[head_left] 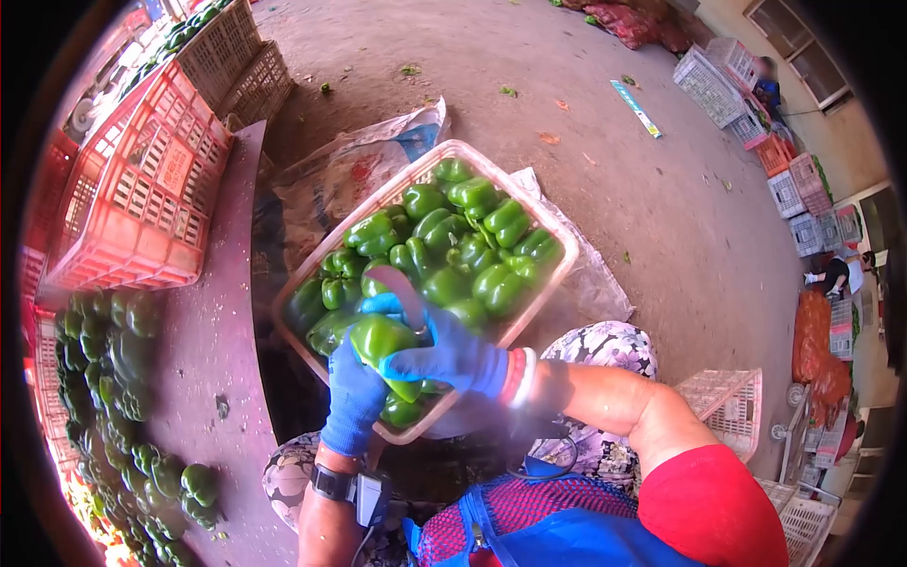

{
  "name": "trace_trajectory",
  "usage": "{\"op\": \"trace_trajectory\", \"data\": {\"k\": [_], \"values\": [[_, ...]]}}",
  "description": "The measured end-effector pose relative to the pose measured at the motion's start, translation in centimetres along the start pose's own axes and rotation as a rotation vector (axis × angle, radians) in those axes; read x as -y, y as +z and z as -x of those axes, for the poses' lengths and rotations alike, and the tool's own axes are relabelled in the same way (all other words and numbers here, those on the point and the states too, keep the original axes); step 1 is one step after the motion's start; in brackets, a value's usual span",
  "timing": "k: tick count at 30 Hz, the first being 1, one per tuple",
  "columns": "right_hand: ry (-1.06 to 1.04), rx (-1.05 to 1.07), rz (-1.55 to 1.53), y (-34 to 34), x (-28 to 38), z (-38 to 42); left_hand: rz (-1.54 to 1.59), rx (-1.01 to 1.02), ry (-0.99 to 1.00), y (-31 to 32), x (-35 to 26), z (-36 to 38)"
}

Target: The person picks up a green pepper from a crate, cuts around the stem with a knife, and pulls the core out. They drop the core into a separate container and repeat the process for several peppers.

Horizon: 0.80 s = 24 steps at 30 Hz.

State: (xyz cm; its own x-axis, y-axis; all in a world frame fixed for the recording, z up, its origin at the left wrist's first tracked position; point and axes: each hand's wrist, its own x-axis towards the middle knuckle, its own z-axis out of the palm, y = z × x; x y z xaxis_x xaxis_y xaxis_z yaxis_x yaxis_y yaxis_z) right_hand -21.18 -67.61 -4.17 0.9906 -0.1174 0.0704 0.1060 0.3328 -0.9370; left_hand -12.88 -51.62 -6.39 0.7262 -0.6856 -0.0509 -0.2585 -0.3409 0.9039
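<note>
My left hand [352,404], in a blue glove, is closed around the lower left side of a green bell pepper [380,338]. My right hand [458,359], gloved the same way, holds a knife with a curved blade [404,293] pointing up and away from me. The knife's handle is hidden in that hand, whose thumb and fingers also touch the pepper. Both hands are over the near end of a pale plastic crate [557,279] filled with green bell peppers [439,231].
On the left, a pile of green bell peppers [123,378] lies beside a flat board [213,331]. Pink crates [151,180] stand behind it. Sacking [364,161] lies under the crate. More crates [709,85], red sacks [817,350] and people [841,272] line the right side.
</note>
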Motion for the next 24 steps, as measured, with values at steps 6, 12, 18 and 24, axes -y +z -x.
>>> {"op": "trace_trajectory", "data": {"k": [6, 12, 18, 24], "values": [[0.164, -0.184, -0.57, -0.1, -1.4, -0.2, 0.075, 0.015, -0.026, -1.5, 1.1, 0.2], [0.294, -0.309, -0.63, -0.3, -2.8, -0.3, -0.047, -0.621, 0.046, -0.1, -2.6, -2.7], [0.193, -0.474, 0.606, -9.3, -0.9, -8.9, 0.265, -0.565, -0.042, -1.7, -2.1, -2.3], [0.202, -0.363, 1.231, -19.7, -4.9, -16.2, 0.284, -0.431, -0.108, -2.0, -3.2, -1.2]]}}
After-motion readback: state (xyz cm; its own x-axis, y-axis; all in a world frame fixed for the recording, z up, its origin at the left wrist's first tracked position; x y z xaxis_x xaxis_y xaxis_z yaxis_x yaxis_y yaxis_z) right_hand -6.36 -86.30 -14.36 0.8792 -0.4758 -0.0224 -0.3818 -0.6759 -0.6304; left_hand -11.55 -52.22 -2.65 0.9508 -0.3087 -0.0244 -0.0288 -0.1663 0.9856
